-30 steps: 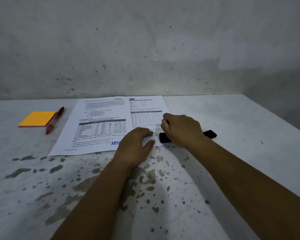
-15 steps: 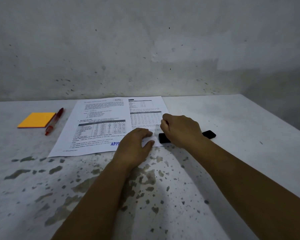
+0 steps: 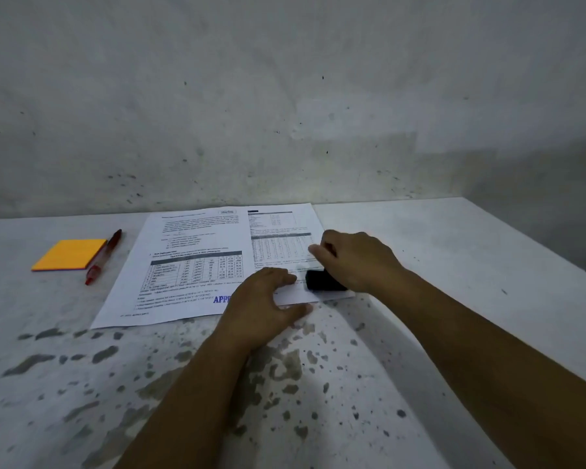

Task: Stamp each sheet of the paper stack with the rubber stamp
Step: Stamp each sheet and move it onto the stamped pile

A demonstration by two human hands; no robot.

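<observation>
Two printed sheets lie side by side on the table. The left sheet carries a blue stamp mark near its bottom edge, partly hidden by my left hand. That hand lies with spread fingers on the lower edge of the right sheet. My right hand grips the black rubber stamp, which sits on the right sheet's lower right corner. Only the stamp's left end shows; the rest is under my hand.
An orange sticky-note pad and a red pen lie to the left of the sheets. The white table is stained with dark spots near me and ends at a grey wall.
My right hand has moved the stamp left, from the bare table beside the paper onto the right sheet's corner. My left hand has spread a little and stays on the paper.
</observation>
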